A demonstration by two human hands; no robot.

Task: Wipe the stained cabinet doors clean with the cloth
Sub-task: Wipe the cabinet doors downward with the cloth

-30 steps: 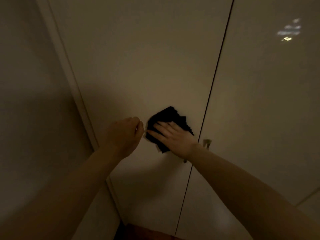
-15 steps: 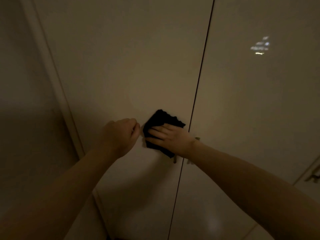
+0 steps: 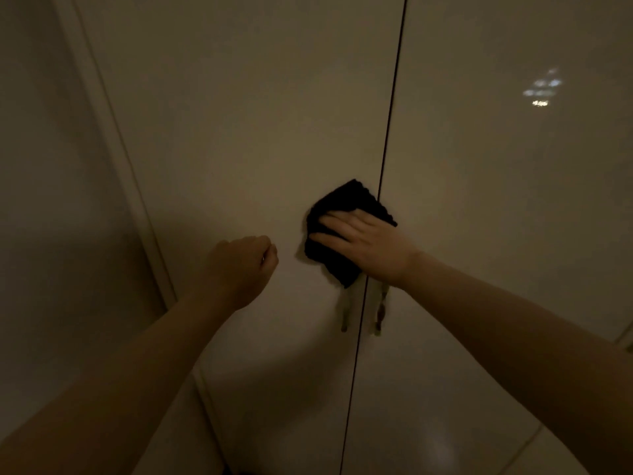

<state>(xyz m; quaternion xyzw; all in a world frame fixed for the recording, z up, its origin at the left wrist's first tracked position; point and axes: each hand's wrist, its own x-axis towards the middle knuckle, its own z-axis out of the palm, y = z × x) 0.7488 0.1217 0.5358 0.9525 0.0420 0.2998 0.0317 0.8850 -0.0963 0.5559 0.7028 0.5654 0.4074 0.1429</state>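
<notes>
Two tall glossy cream cabinet doors fill the dim view, the left door (image 3: 246, 132) and the right door (image 3: 496, 200), split by a thin dark gap. A black cloth (image 3: 342, 207) lies flat against the left door, its right corner just over the gap. My right hand (image 3: 370, 246) presses it to the door with fingers spread. My left hand (image 3: 239, 269) is a closed fist resting against the left door, a short way left of the cloth, with nothing visible in it.
Two slim metal handles (image 3: 345, 311) hang on either side of the gap just below the cloth. A side panel or wall (image 3: 51, 200) meets the left door along a pale frame strip. A light reflection (image 3: 541, 90) glints on the right door.
My right hand has slid the cloth to the right, up to the gap between the doors. My left fist stays on the left door, farther from the cloth than before.
</notes>
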